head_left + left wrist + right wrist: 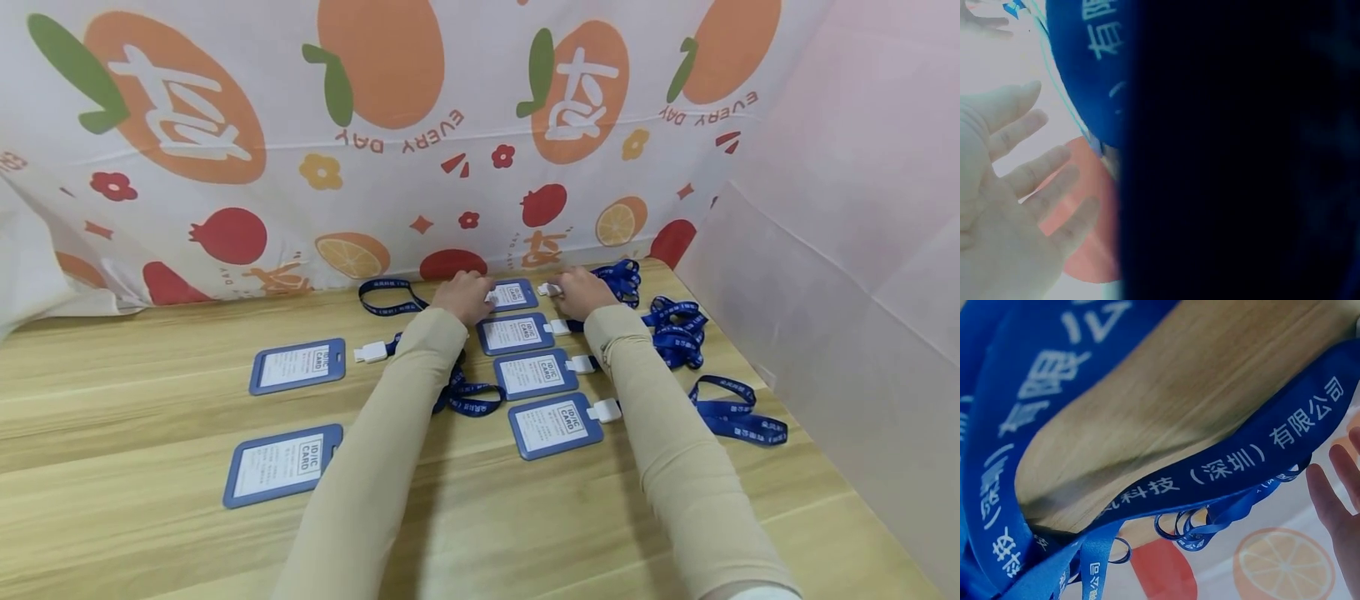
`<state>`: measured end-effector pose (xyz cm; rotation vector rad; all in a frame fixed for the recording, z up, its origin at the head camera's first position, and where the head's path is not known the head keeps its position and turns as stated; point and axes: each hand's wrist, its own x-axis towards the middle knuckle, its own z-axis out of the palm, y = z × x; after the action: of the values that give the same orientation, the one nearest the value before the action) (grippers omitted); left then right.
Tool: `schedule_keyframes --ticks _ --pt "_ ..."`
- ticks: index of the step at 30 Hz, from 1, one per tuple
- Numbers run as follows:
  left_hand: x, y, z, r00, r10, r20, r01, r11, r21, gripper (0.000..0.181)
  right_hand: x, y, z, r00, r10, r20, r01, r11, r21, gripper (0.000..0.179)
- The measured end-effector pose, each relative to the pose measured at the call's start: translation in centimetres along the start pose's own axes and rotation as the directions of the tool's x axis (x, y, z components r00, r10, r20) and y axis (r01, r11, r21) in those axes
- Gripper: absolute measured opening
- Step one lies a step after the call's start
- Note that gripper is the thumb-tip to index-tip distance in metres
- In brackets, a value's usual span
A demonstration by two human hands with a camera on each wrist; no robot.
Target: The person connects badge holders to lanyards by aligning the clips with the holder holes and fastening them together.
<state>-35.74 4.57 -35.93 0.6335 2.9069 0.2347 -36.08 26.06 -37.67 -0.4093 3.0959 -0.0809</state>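
At the far end of a column of blue ID card holders, my left hand [463, 297] has its fingertips at the left edge of the farthest card holder [517, 294]. The left wrist view shows this hand [1029, 187] with fingers extended and spread, nothing between them. To the right of that holder, my right hand [585, 293] is beside a white clip [550, 289] on a blue lanyard [619, 279]. Extended fingers [1329, 500] of the right hand show at the edge of the right wrist view, with a printed blue lanyard [1229, 459] in front.
Nearer holders in the column include one [557, 426] with its white clip [604, 410]. Bundled lanyards [675, 333] lie at right. Two holders [297, 367] lie at left, one beside a clip [371, 352]. A fruit-print cloth [285, 192] hangs along the wooden table's [135, 400] back edge.
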Motion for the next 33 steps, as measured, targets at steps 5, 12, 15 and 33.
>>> schedule_keyframes --ticks 5,12,15,33 --pt "0.2 -0.2 0.3 1.000 -0.003 0.002 0.003 1.000 0.008 0.044 0.1 -0.2 0.1 1.000 0.017 0.020 -0.017 1.000 0.017 0.038" --pt "0.6 -0.5 1.2 1.000 0.014 0.016 -0.014 1.000 0.003 0.045 -0.1 -0.3 0.6 0.998 0.036 0.057 -0.037 0.999 0.023 0.050" --pt "0.7 -0.6 1.3 0.999 0.017 0.027 -0.017 1.000 -0.007 0.045 -0.1 -0.3 0.7 0.996 0.040 0.086 -0.042 0.999 0.024 0.050" --pt "0.6 -0.8 1.8 0.999 0.034 -0.019 -0.033 0.998 0.050 0.034 0.0 -0.3 0.5 0.995 -0.092 0.025 0.094 0.993 -0.075 0.033"
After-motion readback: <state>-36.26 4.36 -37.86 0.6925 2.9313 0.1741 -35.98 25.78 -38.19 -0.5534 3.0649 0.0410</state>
